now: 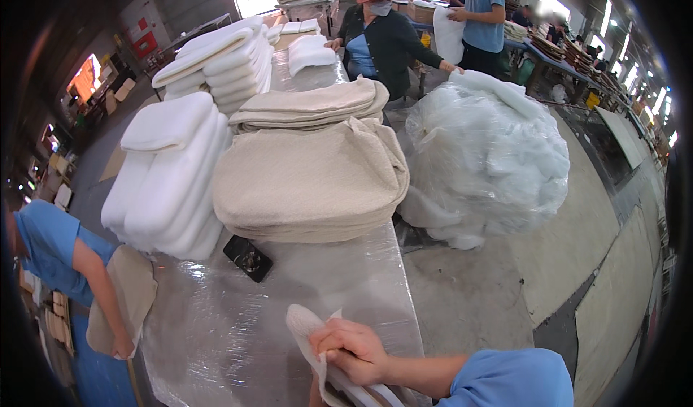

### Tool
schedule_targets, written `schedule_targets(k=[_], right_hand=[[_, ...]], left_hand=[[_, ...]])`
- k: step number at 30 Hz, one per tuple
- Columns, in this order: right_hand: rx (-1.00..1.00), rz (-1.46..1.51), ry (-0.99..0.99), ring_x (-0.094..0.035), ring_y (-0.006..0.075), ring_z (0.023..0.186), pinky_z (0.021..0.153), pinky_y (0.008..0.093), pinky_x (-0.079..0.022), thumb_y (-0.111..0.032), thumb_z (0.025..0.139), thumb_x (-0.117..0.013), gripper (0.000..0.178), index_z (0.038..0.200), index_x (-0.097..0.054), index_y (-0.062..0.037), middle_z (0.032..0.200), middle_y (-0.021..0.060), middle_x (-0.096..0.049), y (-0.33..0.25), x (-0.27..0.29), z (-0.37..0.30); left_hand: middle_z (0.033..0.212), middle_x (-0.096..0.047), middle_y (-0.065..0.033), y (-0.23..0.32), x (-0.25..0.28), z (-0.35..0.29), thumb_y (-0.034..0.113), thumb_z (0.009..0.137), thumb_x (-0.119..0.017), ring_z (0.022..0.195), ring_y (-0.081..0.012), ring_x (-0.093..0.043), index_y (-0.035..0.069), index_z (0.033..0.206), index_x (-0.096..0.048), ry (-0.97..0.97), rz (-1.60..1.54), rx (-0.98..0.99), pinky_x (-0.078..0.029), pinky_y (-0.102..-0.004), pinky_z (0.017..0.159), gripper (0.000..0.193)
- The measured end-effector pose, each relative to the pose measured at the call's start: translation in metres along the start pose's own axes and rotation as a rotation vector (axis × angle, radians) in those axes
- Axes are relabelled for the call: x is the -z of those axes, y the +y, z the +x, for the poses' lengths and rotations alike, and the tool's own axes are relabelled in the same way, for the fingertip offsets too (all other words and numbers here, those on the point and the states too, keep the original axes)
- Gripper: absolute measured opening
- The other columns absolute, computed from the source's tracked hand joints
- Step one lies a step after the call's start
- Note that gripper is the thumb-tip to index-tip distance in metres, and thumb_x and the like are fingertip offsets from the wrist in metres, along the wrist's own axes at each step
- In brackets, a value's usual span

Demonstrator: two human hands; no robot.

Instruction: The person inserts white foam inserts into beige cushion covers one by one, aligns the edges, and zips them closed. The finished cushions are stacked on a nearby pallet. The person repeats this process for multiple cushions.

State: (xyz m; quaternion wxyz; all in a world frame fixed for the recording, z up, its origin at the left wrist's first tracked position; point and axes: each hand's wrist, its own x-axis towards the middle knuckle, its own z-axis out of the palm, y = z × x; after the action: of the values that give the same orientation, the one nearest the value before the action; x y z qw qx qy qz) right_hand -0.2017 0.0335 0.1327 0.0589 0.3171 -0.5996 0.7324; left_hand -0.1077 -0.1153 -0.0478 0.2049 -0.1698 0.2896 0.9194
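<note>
At the table's near edge, my right hand [355, 349] is closed, its fingers pinching the edge of a beige fabric cover [302, 320]. White material [361, 394] shows along the cover's open side, below the hand. Of my left hand [315, 394] only a sliver of skin appears beside the cover at the lower edge; its fingers are hidden behind the cloth. Farther up the table lies a stack of beige fabric covers [307, 176], with smaller folded ones [310, 107] behind it.
A plastic-wrapped table [274, 320] bears a black phone [247, 257] and stacks of white padding [162, 176]. Right of it stands a big clear bag of white padding [498, 161]. One co-worker [379, 39] reaches toward this bag; another [65, 255] holds a beige piece at left.
</note>
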Motion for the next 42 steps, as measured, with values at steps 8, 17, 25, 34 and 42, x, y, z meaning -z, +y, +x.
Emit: schedule_targets(k=[8,17,25,34,42], right_hand=[[0.042,0.138,-0.024,-0.068,0.0292,0.083,0.077,0.0424,-0.052,-0.02,0.108,-0.058,0.024,0.092,-0.069,-0.0055,0.096,0.0124,-0.073,0.009,-0.013,0.001],[-0.012,0.218,-0.024,-0.067,0.0268,0.079,0.072,0.0409,-0.051,-0.018,0.108,-0.058,0.023,0.093,-0.069,-0.0046,0.096,0.0132,-0.073,0.012,-0.007,0.007],[-0.029,0.237,-0.043,-0.067,0.0258,0.079,0.076,0.0376,-0.053,-0.02,0.108,-0.061,0.024,0.093,-0.068,-0.0033,0.096,0.0139,-0.073,0.016,-0.023,0.008],[-0.147,0.002,0.004,-0.069,0.0281,0.089,0.082,0.0373,-0.054,-0.004,0.096,-0.068,0.003,0.094,-0.069,-0.0025,0.101,0.0107,-0.075,0.036,-0.045,0.016],[-0.115,-0.044,0.048,-0.06,0.0147,0.082,0.075,0.029,-0.05,0.002,0.094,-0.065,0.024,0.118,-0.071,-0.0019,0.119,0.0095,-0.069,0.052,-0.063,0.028]], left_hand=[[0.081,-0.069,-0.0155,0.094,-0.004,0.052,0.062,0.11,-0.038,0.067,-0.0252,-0.063,0.002,0.093,-0.067,0.04,0.016,-0.293,-0.053,-0.0405,0.063,0.068],[0.063,-0.062,-0.0097,0.156,-0.079,0.037,0.044,0.112,-0.036,0.058,-0.0214,-0.058,0.001,0.073,-0.068,0.096,0.766,-0.673,-0.044,-0.0336,0.056,0.065],[0.072,-0.066,-0.0133,0.168,-0.119,0.009,0.038,0.107,-0.034,0.064,-0.0246,-0.06,0.0,0.069,-0.066,0.183,1.073,-0.998,-0.044,-0.038,0.059,0.063],[0.122,-0.065,-0.0128,0.14,-0.15,-0.023,0.049,0.113,-0.035,0.11,-0.0211,-0.058,-0.004,0.128,-0.064,0.254,0.351,-0.921,-0.044,-0.037,0.098,0.062],[0.166,-0.035,-0.0175,0.116,-0.146,-0.069,0.022,0.099,-0.066,0.156,-0.0268,-0.034,-0.001,0.169,-0.015,0.185,0.665,-0.828,-0.026,-0.042,0.128,0.09]])
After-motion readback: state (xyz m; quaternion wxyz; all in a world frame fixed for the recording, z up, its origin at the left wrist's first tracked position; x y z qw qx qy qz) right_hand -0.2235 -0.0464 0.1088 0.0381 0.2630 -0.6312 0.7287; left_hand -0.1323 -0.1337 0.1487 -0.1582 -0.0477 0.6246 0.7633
